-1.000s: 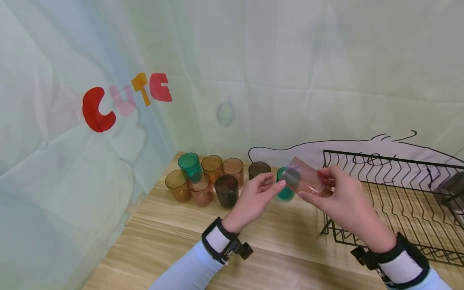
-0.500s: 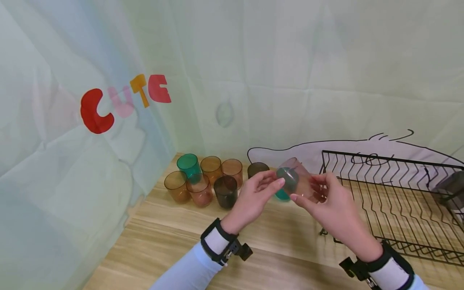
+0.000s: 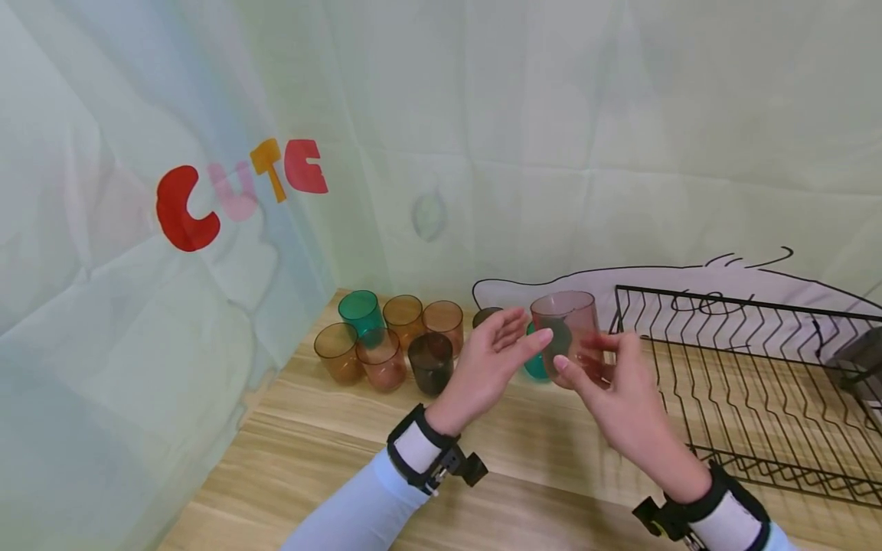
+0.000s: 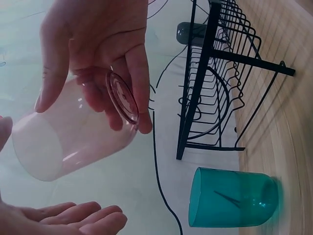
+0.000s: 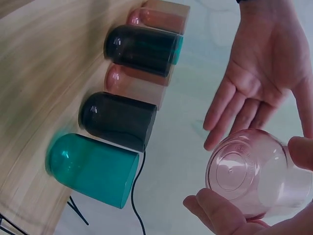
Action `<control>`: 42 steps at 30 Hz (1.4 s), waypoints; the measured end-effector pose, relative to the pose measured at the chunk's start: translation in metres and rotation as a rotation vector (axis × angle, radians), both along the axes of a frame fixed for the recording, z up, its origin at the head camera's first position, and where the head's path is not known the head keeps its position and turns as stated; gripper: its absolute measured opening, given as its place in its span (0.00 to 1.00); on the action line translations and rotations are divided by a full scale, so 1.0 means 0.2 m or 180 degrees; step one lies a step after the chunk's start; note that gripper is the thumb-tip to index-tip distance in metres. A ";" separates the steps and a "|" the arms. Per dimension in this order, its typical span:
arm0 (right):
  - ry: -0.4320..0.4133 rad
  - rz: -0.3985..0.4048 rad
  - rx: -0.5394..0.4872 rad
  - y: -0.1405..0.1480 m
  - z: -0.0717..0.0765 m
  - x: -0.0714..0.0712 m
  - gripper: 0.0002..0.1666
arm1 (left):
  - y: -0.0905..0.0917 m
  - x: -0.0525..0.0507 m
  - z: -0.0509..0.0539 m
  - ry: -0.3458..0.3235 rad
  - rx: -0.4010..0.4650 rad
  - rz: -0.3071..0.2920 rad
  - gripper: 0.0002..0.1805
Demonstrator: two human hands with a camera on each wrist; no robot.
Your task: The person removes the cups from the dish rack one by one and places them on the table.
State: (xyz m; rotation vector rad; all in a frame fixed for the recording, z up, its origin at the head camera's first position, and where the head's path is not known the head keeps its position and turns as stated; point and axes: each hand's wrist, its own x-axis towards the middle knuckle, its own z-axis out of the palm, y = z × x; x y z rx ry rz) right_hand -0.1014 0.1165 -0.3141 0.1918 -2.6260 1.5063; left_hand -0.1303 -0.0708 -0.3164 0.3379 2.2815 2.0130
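My right hand (image 3: 630, 405) grips a clear pink cup (image 3: 582, 312) above the table, thumb on the near side and fingers behind it. The cup stands nearly upright in the head view, its mouth up. My left hand (image 3: 482, 371) is beside the cup's left side, fingers extended and holding nothing; in the right wrist view a small gap shows between its fingertips and the cup. Behind the pink cup is a teal cup (image 4: 234, 198), partly hidden in the head view. A dark cup (image 3: 486, 314) is mostly covered by my left hand.
Several cups stand grouped at the left back: a teal cup (image 3: 360, 308), amber cups, pinkish cups and a dark cup (image 3: 432, 366). A black wire dish rack (image 3: 751, 383) occupies the right, with a dark item (image 3: 857, 360) at its far end. Printed cloth (image 3: 427, 115) hangs behind.
The pink cup has turned from tilted, mouth toward the left hand, to nearly upright. My right hand has shifted left, away from the rack; the left hand has barely moved.
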 end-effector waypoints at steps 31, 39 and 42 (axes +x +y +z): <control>-0.0021 0.0231 -0.0029 -0.04 -0.05 -0.01 0.39 | 0.03 -0.03 0.05 -0.0013 0.0267 0.0020 0.37; -0.0071 0.0366 -0.0087 -0.03 -0.06 -0.02 0.42 | 0.03 -0.03 0.04 0.0084 0.0345 0.0018 0.34; 0.0024 0.0382 0.0010 -0.02 -0.06 -0.03 0.42 | 0.02 -0.03 0.05 0.0160 0.0340 0.0043 0.32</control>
